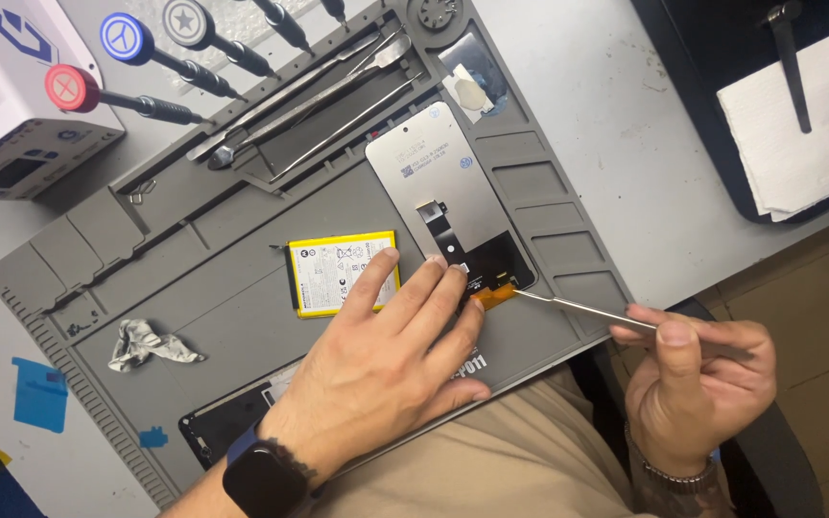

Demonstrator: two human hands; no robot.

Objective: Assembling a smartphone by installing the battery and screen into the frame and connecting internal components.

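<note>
Grey silicone repair mat (pixel 242 317) covers the pale desk, tools racked along its far edge. Near the mat's front right edge, the left hand (pixel 390 360) lies flat, fingers spread, pinning the silver-backed phone display panel (pixel 443 182). The right hand (pixel 698 379) pinches thin metal tweezers (pixel 578 307), tips at the orange flex cable (pixel 493 295). Keeping the tips shallow and the panel pinned should spare the ribbon. A yellow-edged flat battery (pixel 333 273) lies beside the panel.
</note>
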